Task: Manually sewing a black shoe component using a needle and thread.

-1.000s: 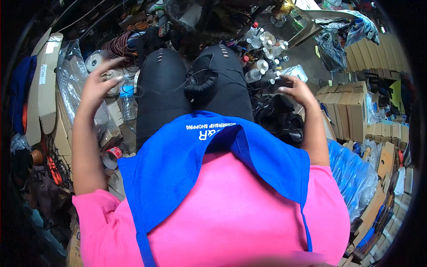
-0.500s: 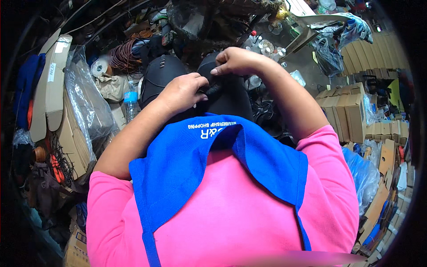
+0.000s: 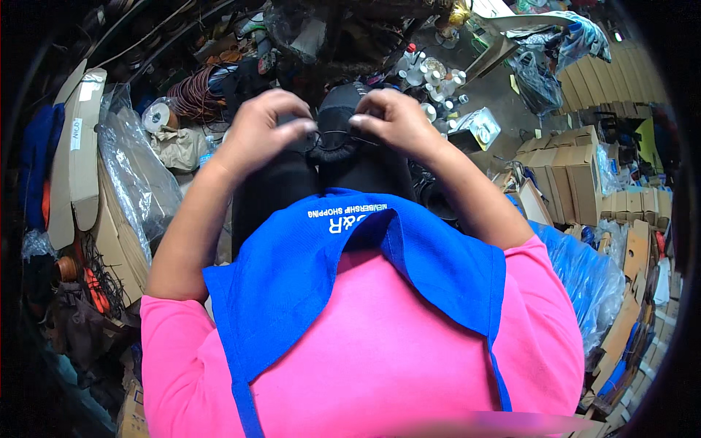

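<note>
A rounded black piece [image 3: 337,120] with a thick, ridged edge rests over my black-clad knees; its exact kind is hard to make out. My left hand [image 3: 264,133] is raised at the piece's left side, thumb and fingertips pinched together. On the other side my right hand [image 3: 398,123] makes a similar pinch, close to the black surface. A thin dark thread [image 3: 333,132] runs across the piece between the two hands. Whether a needle is in either pinch is too small to see. A blue apron [image 3: 292,255] covers my lap and chest.
Plastic bottles [image 3: 431,77] cluster on the floor beyond my right hand. Stacked cardboard pieces [image 3: 562,171] stand to the right, above a plastic-wrapped blue bundle [image 3: 577,270]. At left are long cardboard strips [image 3: 84,153], clear plastic sheeting [image 3: 135,160] and a thread spool [image 3: 157,115].
My left hand has moved left and farther from my body. My right hand has come slightly nearer and to the right. More of the black piece and the thread now shows between them.
</note>
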{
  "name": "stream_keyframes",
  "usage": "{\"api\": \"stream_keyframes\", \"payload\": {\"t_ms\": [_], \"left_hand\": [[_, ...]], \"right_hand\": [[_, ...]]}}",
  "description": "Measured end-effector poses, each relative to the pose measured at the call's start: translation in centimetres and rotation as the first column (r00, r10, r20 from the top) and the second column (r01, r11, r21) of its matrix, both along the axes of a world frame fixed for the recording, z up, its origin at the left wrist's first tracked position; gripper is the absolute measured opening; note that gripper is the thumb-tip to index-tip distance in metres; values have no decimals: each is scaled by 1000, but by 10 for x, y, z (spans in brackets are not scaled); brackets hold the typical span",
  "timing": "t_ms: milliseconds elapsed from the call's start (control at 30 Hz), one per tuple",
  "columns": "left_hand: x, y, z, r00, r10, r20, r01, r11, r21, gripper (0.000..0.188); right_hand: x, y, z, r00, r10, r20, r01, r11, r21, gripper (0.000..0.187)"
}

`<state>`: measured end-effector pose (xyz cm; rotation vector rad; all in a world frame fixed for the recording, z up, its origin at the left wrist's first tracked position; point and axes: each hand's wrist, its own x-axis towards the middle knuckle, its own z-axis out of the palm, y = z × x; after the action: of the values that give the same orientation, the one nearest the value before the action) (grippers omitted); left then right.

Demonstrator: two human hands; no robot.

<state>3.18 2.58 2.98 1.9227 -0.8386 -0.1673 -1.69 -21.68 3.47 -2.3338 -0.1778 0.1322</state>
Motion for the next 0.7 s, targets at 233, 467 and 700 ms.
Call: {"api": "stream_keyframes", "payload": {"t_ms": [233,467,700], "left_hand": [[15,-35,-17,979,-203,-11,204,978,34,24],[15,-62,-12,963,-267,-47,271,945,181,22],[35,-52,-21,847,-336,-412,378,925,24,17]], "right_hand": [[-14,14,19,909,114,-401,-89,993,79,34],[-39,-5,18,959,129,-251,-120,992,50,25],[-54,-16,56,986,-3,-166,51,956,287,19]]}}
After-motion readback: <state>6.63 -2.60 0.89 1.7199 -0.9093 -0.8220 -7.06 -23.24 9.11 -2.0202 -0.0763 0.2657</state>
